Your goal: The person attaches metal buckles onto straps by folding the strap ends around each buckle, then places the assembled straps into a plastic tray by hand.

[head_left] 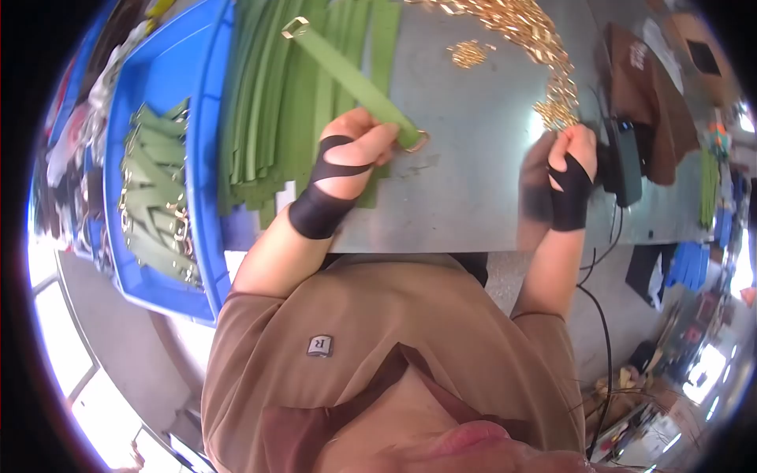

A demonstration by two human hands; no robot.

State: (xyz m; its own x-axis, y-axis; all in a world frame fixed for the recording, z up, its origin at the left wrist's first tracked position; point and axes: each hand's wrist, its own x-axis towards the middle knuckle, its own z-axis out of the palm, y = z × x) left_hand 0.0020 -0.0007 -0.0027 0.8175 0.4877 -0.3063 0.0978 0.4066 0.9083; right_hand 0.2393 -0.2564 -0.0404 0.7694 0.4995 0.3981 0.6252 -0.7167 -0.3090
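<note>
Left hand: at 11 o'clock [351, 154], grip clamped on a green strap [347, 75] near its lower end.
Strap: at 12 o'clock, slanting from 11 towards 5, above the tabletop [473, 181]; gold ring [296, 29] on its far end.
Right hand: at 2 o'clock [574, 150], fingertips at the near end of the gold pile [544, 47]; cannot tell whether its grip has a piece.
Small heap: gold [469, 54], 1 o'clock, apart from the pile.
Spare straps: laid side by side [264, 118], 11 o'clock.
Blue tray: 10 o'clock [206, 158], holding buckled straps [154, 189].
</note>
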